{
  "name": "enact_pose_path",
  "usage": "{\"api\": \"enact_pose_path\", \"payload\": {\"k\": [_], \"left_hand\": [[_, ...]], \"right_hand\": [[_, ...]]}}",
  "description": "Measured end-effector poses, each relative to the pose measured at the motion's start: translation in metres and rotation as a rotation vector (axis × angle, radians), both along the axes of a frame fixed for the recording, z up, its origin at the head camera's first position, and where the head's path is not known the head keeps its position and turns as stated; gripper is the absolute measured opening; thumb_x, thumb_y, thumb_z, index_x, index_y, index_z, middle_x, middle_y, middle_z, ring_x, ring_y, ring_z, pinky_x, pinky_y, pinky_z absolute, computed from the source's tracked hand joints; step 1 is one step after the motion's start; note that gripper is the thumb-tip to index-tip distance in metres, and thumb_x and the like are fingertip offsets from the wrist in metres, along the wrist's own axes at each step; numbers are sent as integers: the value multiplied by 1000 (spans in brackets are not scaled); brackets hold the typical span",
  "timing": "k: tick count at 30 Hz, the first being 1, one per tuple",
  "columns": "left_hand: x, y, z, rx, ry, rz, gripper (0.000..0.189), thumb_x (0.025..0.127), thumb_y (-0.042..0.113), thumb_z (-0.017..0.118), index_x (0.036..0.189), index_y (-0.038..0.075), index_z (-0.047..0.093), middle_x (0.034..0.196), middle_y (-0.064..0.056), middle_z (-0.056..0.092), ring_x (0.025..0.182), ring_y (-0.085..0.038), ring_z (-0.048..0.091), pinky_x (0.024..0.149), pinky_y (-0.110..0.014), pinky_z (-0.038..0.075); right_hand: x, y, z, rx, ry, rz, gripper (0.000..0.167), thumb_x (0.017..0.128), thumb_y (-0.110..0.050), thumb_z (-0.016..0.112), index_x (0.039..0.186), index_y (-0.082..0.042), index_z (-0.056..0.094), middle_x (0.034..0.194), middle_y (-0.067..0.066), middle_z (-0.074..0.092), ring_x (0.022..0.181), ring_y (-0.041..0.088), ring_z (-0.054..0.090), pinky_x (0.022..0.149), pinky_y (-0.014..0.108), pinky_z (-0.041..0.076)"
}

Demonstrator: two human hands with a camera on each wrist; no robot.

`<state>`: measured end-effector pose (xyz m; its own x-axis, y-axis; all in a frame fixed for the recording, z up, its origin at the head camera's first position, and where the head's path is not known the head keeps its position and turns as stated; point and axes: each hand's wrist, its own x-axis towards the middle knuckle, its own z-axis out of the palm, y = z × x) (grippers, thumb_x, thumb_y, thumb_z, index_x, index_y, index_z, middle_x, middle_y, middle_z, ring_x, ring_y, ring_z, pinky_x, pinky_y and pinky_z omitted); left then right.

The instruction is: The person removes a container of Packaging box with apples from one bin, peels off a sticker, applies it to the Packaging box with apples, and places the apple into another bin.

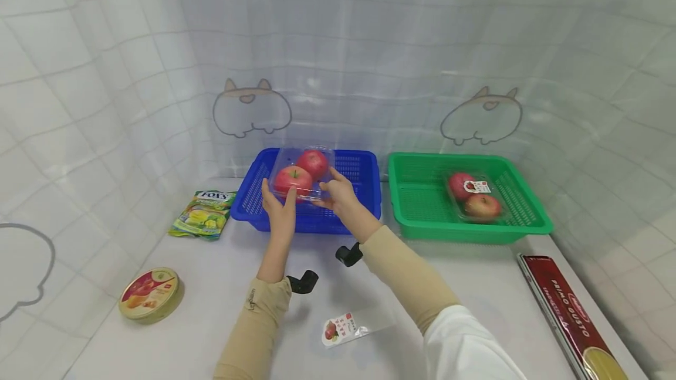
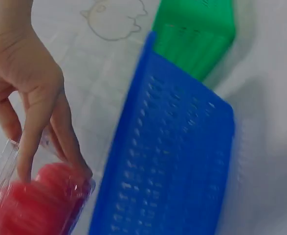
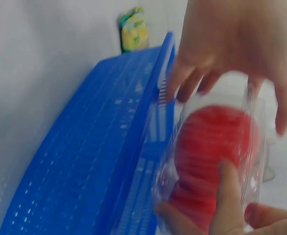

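Observation:
A clear plastic box (image 1: 281, 160) with two red apples (image 1: 293, 180) in it is held up over the blue basket (image 1: 338, 224). At the box's near left side, my left hand (image 1: 280, 207) grips it, thumb over the front edge. My right hand (image 1: 340, 193) holds the right edge between thumb and fingers. In the right wrist view, the right hand (image 3: 236, 49) spans one end of the box, while left-hand fingers (image 3: 229, 196) lie on the other end; the picture is blurred. The left wrist view has the left hand (image 2: 31, 83) on the box beside the basket.
A green basket (image 1: 449, 230) at the right holds another boxed pair of apples (image 1: 480, 204). A FOX'S candy bag (image 1: 203, 214) lies left of the blue basket. Nearer are a round tin (image 1: 149, 293), an apple-printed label strip (image 1: 340, 329) and a red spaghetti pack (image 1: 570, 312).

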<state>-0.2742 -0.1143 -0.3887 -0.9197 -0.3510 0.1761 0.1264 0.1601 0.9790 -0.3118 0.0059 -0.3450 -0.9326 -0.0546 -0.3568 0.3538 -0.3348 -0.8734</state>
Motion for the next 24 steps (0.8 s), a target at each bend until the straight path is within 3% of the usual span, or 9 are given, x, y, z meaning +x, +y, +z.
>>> {"api": "enact_pose_path", "payload": {"k": [2,4,7,9,14,18,24], "left_hand": [[0,5,2,32,19,4,79,94,34,51,148,14,-3,152,-11,0,140,-27,1,112,-50,11],[2,10,5,85,25,-8,81,93,34,53,147,17,-5,152,-12,-3,139,-31,9,109,-51,22],[5,15,8,162,37,-17,80,92,31,54,146,19,-4,149,-14,-3,132,-36,26,95,-53,41],[7,18,9,213,41,-22,79,92,30,55,146,21,-2,147,-15,-1,125,-36,35,85,-53,47],[11,20,11,251,65,3,72,92,25,56,144,20,6,145,-13,5,122,-32,39,81,-49,50],[14,21,13,264,73,7,69,91,21,56,143,21,11,146,-10,7,120,-30,41,77,-45,53],[19,20,18,329,43,-30,69,90,21,55,144,21,12,147,-8,14,120,-29,43,73,-44,54]], "right_hand": [[7,-1,2,-4,20,-20,65,90,7,46,146,-22,30,145,14,33,118,36,48,79,42,52],[14,-2,3,-13,34,-41,64,90,6,46,146,-23,29,146,13,30,115,36,51,77,40,53],[24,-3,5,-4,61,-54,65,91,4,47,146,-24,27,151,9,24,123,33,44,75,37,54],[29,-3,6,5,81,-61,64,92,2,47,147,-24,27,152,8,20,128,30,39,74,35,54],[38,-1,6,25,121,-38,65,93,-1,48,148,-23,22,153,10,18,133,27,32,72,34,55],[46,6,3,54,156,30,70,94,-9,50,149,-27,11,153,13,14,135,31,29,73,41,54],[56,25,-3,194,210,81,78,95,-26,51,147,-37,-5,149,13,21,124,39,40,72,52,52]]}}
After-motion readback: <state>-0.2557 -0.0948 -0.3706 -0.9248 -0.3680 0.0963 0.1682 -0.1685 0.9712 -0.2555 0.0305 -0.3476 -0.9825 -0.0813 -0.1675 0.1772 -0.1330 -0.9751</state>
